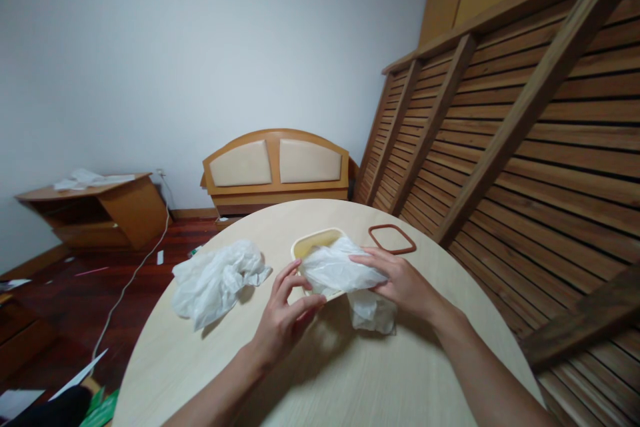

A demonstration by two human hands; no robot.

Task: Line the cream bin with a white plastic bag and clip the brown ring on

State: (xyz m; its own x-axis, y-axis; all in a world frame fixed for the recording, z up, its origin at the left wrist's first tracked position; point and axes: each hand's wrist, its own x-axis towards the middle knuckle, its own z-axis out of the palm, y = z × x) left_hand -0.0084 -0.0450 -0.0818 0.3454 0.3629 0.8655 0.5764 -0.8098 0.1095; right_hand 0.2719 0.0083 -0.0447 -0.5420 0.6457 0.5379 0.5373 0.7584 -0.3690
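A cream-coloured plastic bin with a rounded rectangular rim is tilted over the middle of the table, its mouth partly covered by a white plastic bag. My left hand grips the bin's near left rim between thumb and fingers. On the other side, my right hand is closed on the bag, thumb hidden, with part of the bag hanging below it. A brown rounded-square ring lies flat beyond my right hand. Left of the bin rests a second crumpled white plastic bag.
The round pale table stands before a wooden headboard. Slatted wooden panels lean along the right side. A low cabinet stands at the left, and a white cable runs over the dark red floor.
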